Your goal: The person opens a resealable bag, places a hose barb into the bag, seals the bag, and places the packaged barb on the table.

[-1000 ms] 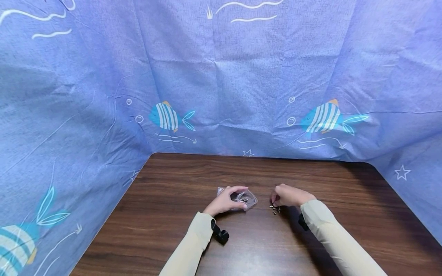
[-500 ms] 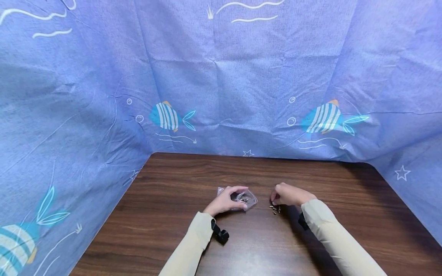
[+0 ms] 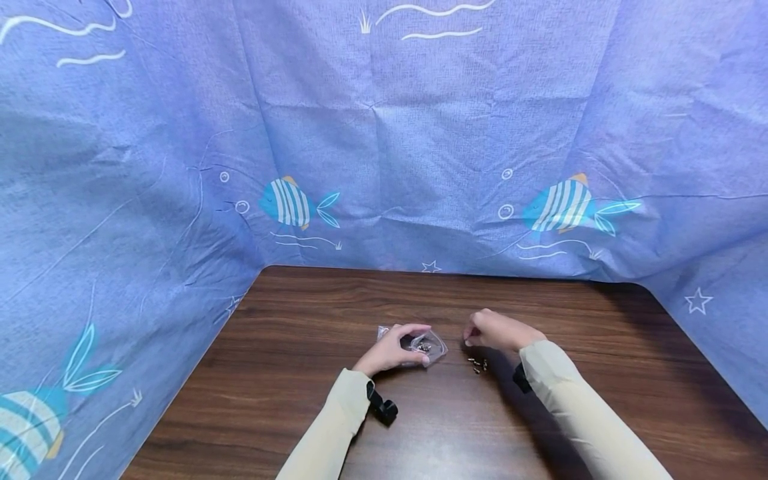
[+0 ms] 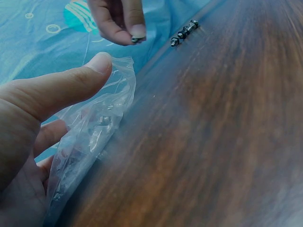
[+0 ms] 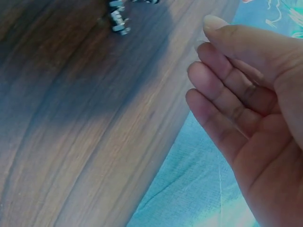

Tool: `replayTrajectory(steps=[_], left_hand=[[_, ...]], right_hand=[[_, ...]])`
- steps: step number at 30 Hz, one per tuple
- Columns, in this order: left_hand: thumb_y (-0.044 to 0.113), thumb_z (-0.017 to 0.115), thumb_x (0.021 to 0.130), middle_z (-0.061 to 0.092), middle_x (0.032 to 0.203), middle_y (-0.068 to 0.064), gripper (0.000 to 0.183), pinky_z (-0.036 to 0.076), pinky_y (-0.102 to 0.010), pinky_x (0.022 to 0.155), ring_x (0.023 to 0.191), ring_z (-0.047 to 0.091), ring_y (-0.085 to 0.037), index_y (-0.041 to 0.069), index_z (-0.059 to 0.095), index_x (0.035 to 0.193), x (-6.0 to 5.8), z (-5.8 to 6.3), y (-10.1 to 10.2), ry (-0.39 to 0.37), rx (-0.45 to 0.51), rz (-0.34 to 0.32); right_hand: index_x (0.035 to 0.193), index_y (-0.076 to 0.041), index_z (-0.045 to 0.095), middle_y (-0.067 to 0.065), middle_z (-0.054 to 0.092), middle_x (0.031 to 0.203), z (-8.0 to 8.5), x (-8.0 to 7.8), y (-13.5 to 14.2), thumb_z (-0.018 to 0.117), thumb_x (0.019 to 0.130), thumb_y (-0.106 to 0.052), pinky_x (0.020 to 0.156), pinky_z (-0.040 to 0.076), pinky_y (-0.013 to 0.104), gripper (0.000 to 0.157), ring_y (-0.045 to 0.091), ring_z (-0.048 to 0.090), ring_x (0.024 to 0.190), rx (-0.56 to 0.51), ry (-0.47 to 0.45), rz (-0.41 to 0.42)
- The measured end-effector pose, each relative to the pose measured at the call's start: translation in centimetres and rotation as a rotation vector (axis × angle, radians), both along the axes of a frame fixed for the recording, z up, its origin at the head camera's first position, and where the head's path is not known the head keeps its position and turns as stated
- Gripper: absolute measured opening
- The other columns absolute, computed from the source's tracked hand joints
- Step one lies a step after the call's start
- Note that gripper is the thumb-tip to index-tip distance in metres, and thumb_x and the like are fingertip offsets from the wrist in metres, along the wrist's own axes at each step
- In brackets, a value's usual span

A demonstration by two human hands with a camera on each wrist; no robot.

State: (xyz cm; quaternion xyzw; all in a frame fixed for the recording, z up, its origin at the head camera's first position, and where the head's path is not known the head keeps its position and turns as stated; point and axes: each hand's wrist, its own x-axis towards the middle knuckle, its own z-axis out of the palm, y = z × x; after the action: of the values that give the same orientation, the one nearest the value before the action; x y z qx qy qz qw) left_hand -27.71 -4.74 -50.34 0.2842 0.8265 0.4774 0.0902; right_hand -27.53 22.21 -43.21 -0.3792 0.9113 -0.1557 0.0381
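Observation:
My left hand [image 3: 387, 350] holds a clear plastic bag [image 3: 440, 345] on the table, thumb and fingers spread around its mouth. Small shiny metal pieces [image 3: 424, 347] lie inside the bag. In the left wrist view, my right hand [image 4: 118, 21] pinches one small metal piece [image 4: 136, 40] between thumb and index finger, above the table and beyond the bag. In the head view, the right hand [image 3: 495, 330] is right of the bag. Several similar small metal pieces [image 3: 485, 365] lie on the table just below it; their exact kind is too small to tell.
The dark wood-grain table [image 3: 336, 307] has its far edge against a blue fish-print cloth [image 3: 420, 167], which also hangs along the sides. Black straps with cameras [image 3: 384, 407] sit on both wrists.
My right hand has lifted off the loose metal pieces and shifted slightly left and away, with one piece in its fingertips. The left hand and bag stay still.

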Motion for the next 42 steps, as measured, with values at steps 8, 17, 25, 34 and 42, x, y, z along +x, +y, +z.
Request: replayTrajectory(steps=[8, 17, 25, 34, 42], left_hand=[[0.034, 0.081, 0.077, 0.061, 0.130, 0.007, 0.065, 0.038, -0.035, 0.101, 0.115, 0.048, -0.013, 0.025, 0.056, 0.135, -0.1, -0.1, -0.1, -0.002, -0.036, 0.008], [0.033, 0.081, 0.077, 0.061, 0.129, 0.007, 0.065, 0.039, -0.034, 0.099, 0.113, 0.048, -0.012, 0.024, 0.056, 0.136, -0.1, 0.0, 0.0, -0.004, -0.039, 0.012], [0.035, 0.081, 0.077, 0.061, 0.129, 0.006, 0.064, 0.040, -0.035, 0.099, 0.114, 0.048, -0.013, 0.025, 0.056, 0.135, -0.1, 0.0, -0.1, -0.004, -0.036, 0.008], [0.036, 0.081, 0.076, 0.061, 0.128, 0.007, 0.062, 0.039, -0.036, 0.099, 0.115, 0.048, -0.013, 0.031, 0.056, 0.133, 0.0, 0.0, -0.1, 0.002, -0.043, 0.015], [0.033, 0.082, 0.076, 0.062, 0.127, 0.006, 0.062, 0.039, -0.034, 0.099, 0.112, 0.049, -0.013, 0.027, 0.058, 0.132, -0.1, -0.1, 0.0, 0.022, -0.029, 0.006]], right_hand=[[0.079, -0.007, 0.071, -0.003, 0.066, 0.075, 0.7, -0.1, -1.1, 0.072, 0.083, -0.008, 0.064, 0.051, 0.020, 0.004, 0.002, 0.057, 0.067, -0.029, 0.049, 0.025], [0.077, -0.010, 0.069, -0.006, 0.062, 0.073, 1.3, -0.5, -2.5, 0.071, 0.083, -0.007, 0.061, 0.048, 0.019, 0.008, 0.000, 0.052, 0.066, -0.035, 0.079, 0.050], [0.077, -0.011, 0.070, -0.008, 0.061, 0.073, 1.7, -0.8, -3.8, 0.072, 0.083, -0.007, 0.064, 0.049, 0.019, 0.007, 0.000, 0.054, 0.067, -0.027, 0.119, 0.086], [0.081, -0.010, 0.073, -0.006, 0.065, 0.077, 2.4, -0.6, -5.1, 0.069, 0.085, -0.008, 0.069, 0.050, 0.021, 0.005, 0.002, 0.057, 0.071, -0.002, 0.075, 0.070], [0.084, -0.007, 0.074, 0.002, 0.068, 0.080, 2.2, -0.7, -5.8, 0.070, 0.083, -0.005, 0.069, 0.050, 0.021, 0.004, 0.009, 0.061, 0.072, 0.009, 0.034, 0.076]])
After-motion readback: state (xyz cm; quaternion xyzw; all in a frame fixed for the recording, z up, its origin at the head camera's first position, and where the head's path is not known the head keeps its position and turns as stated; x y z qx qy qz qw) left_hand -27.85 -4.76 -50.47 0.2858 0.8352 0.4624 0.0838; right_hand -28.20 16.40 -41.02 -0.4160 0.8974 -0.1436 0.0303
